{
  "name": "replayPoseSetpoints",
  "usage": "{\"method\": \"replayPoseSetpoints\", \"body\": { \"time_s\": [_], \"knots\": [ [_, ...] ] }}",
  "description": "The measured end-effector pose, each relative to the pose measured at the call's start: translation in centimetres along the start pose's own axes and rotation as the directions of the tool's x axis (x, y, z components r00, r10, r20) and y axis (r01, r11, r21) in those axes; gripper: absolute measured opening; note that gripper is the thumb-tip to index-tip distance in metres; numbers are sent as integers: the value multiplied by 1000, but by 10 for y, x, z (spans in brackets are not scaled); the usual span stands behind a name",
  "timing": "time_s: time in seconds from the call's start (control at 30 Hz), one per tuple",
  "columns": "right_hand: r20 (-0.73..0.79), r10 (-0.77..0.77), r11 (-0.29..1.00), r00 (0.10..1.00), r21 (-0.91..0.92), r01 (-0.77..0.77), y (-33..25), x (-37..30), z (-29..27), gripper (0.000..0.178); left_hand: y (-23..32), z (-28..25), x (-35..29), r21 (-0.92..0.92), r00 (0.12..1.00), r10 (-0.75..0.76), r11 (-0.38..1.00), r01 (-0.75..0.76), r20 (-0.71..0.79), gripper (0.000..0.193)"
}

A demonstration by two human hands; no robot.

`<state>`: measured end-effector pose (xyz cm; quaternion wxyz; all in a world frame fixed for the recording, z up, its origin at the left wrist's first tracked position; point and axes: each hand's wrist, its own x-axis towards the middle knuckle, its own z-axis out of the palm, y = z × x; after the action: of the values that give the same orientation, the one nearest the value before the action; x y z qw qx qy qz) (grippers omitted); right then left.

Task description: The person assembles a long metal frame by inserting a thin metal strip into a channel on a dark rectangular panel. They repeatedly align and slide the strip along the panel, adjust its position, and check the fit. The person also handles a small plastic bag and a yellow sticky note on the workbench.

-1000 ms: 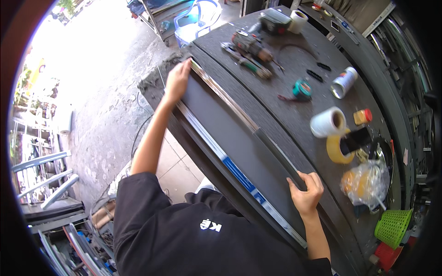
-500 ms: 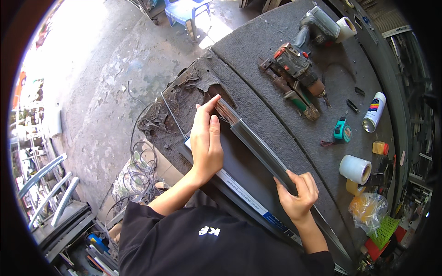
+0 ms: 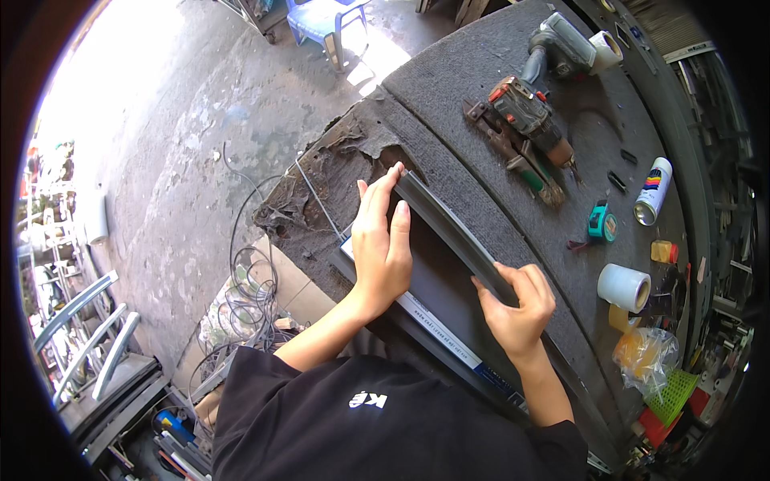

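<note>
A long dark grey metal profile strip (image 3: 453, 227) lies along the far side of a dark panel frame (image 3: 441, 293). My right hand (image 3: 520, 313) grips the strip partway along, thumb on the near side and fingers over the far side. At the strip's far end is my left hand (image 3: 383, 256), its fingers stretched out and the fingertips against the end. Its palm is over the frame's corner, hiding part of it. Along the frame's near side runs a light bar with a printed label (image 3: 441, 327).
On the dark carpeted bench (image 3: 449, 104) lie a cordless drill (image 3: 529, 116), another power tool (image 3: 553, 52), green-handled pliers (image 3: 529, 178), a teal tape measure (image 3: 601, 222), a spray can (image 3: 653, 191) and a film roll (image 3: 624, 288). A loose cable (image 3: 253, 276) hangs left of the bench.
The dark strip has slid away from me along the frame, covering the brownish end part seen before. My right hand has moved with it, up to my left fingertips.
</note>
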<state>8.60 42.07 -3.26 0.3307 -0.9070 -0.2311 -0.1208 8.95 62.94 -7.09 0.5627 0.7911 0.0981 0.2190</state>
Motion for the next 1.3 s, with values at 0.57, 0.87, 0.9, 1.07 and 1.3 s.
{"method": "replayPoseSetpoints", "body": {
  "time_s": [0.57,0.87,0.9,1.07,1.3],
  "knots": [
    [131,187,964,974,169,-207,19,11,2,34,-4,6,0,222,998,57,973,-55,-1,57],
    [-196,201,978,960,-23,-209,25,-149,-97,30,-47,-10,-1,556,923,384,774,-301,-34,57],
    [-258,234,968,937,-27,-249,28,-182,-117,29,-52,-13,3,598,905,425,718,-355,27,53],
    [-634,445,851,632,79,-520,47,-378,-222,25,-14,7,-13,731,841,536,542,-415,81,46],
    [-678,712,394,-183,602,-694,38,-705,-325,25,160,260,-284,133,629,744,616,-776,223,34]
  ]
}}
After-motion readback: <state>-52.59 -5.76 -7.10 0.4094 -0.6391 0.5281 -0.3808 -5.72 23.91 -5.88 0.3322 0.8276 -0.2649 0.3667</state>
